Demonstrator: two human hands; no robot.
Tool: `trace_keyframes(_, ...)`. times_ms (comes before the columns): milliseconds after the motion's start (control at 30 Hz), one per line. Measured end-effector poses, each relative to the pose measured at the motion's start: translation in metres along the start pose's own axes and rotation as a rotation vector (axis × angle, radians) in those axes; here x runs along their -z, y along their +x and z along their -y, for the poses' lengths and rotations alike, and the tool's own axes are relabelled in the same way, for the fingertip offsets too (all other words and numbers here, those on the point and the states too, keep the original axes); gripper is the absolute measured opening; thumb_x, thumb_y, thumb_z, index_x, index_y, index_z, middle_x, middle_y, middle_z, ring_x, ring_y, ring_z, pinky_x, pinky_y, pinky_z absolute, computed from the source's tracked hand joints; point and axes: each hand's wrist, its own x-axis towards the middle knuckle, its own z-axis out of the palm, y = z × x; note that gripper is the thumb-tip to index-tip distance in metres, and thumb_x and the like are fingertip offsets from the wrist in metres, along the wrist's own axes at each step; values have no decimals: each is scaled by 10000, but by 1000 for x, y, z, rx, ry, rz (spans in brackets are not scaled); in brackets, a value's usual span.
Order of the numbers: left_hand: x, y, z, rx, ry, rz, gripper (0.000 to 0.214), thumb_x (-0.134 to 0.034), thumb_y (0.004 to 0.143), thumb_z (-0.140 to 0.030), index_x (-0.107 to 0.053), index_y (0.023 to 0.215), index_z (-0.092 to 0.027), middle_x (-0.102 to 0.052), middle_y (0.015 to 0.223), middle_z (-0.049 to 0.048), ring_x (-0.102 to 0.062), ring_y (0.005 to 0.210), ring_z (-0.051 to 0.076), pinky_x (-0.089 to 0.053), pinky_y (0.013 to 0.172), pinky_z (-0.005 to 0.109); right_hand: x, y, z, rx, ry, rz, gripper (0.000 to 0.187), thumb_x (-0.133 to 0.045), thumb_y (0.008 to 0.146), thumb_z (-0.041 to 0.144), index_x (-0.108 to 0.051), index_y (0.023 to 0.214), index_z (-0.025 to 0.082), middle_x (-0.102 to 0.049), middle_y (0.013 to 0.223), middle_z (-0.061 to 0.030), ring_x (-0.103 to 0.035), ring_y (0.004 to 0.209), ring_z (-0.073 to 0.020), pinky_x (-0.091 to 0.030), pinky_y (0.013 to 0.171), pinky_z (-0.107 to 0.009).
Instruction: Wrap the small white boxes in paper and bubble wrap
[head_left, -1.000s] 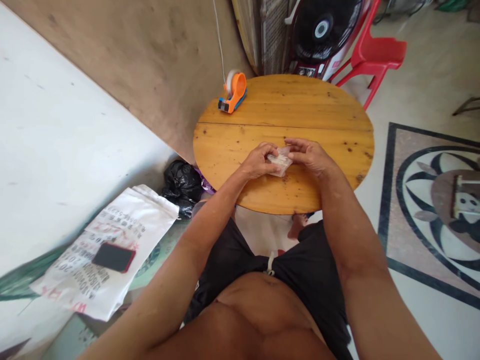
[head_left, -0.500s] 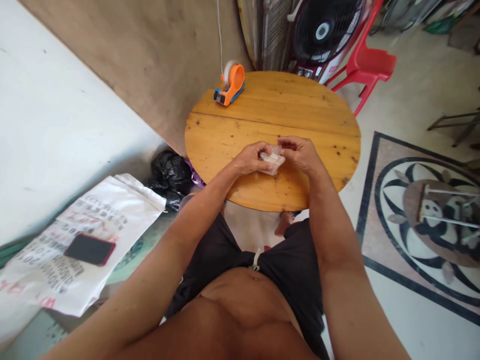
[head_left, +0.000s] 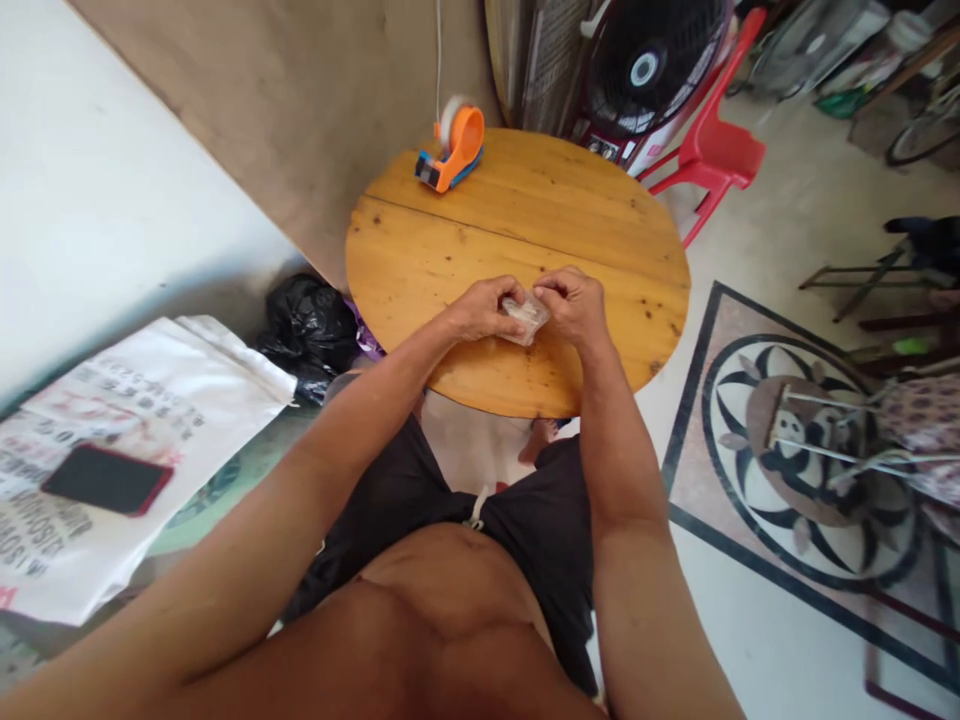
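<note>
My left grip [head_left: 481, 309] is closed on a small clear packet [head_left: 527, 318] over the wooden tabletop [head_left: 592, 220]; my right grip [head_left: 577, 303], nearly closed, pinches its corner.

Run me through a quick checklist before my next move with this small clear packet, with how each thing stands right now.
1. Left hand has the small clear packet: ok, held between thumb and fingers.
2. Right hand grips the packet too: cannot tell; its fingertips are at the edge, but the hold is too small to make out.
3. Packet open or sealed: cannot tell, too little detail.
4. Round wooden table beneath the packet: ok.
5. Orange tape dispenser clear of both hands: ok, near the table's far left edge.
6. Phone off the table: ok, lying on the white sack.
</note>
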Motion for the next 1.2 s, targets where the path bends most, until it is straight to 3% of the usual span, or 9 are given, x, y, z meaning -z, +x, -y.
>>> trace_keyframes(200, -2, 3, 7, -76, 72, -66, 474, -799, 619, -338, -562, 1012, -217, -627, 887, -19, -568, 776, 140, -472, 746, 274, 2, -4, 12, -1, -14, -32, 212, -581, 822, 326, -769, 804, 230, -709, 803, -50, -651, 791, -230, -534, 765, -383)
trace_keyframes(300, -6, 5, 9, -86, 86, -109, 607, -806, 608, -321, -543, 1146, -221, -652, 1036, 19, -605, 870, 155, -489, 795, 282, 3, -7, 16, 14, -25, -32, 210, -592, 819, 330, -781, 805, 239, -727, 816, -50, -662, 809, -240, -543, 790, -395)
trace_keyframes(467, -7, 6, 10, -94, 61, -83, 805, -821, 615, -299, -510, 1351, -207, -665, 1193, 87, -651, 978, 190, -509, 885, 319, 1, -12, 18, 57, -100, -25, 224, -579, 855, 325, -790, 846, 251, -739, 856, -47, -675, 848, -243, -553, 825, -401)
trace_keyframes(700, -6, 7, 19, -180, 130, -101, 643, -795, 674, -309, -610, 1271, -158, -660, 1285, 128, -640, 1133, 245, -506, 976, 350, -3, -22, 16, 116, -86, -32, 237, -573, 896, 313, -799, 898, 240, -753, 937, -59, -689, 922, -244, -571, 870, -404)
trace_keyframes(1000, -5, 9, 24, -219, 142, -123, 499, -788, 696, -397, -635, 1103, -152, -673, 1015, 49, -617, 904, 175, -506, 828, 299, -6, -30, 10, 263, -148, -56, 235, -577, 950, 315, -798, 960, 238, -740, 959, -63, -681, 934, -238, -571, 856, -390)
trace_keyframes(1200, -5, 13, 36, -222, 88, -103, 532, -816, 671, -436, -622, 1084, -162, -653, 984, 33, -600, 868, 163, -503, 792, 293, -3, -40, 13, 332, -238, -19, 292, -510, 998, 314, -783, 1068, 235, -742, 1069, -91, -674, 1022, -242, -566, 922, -396)
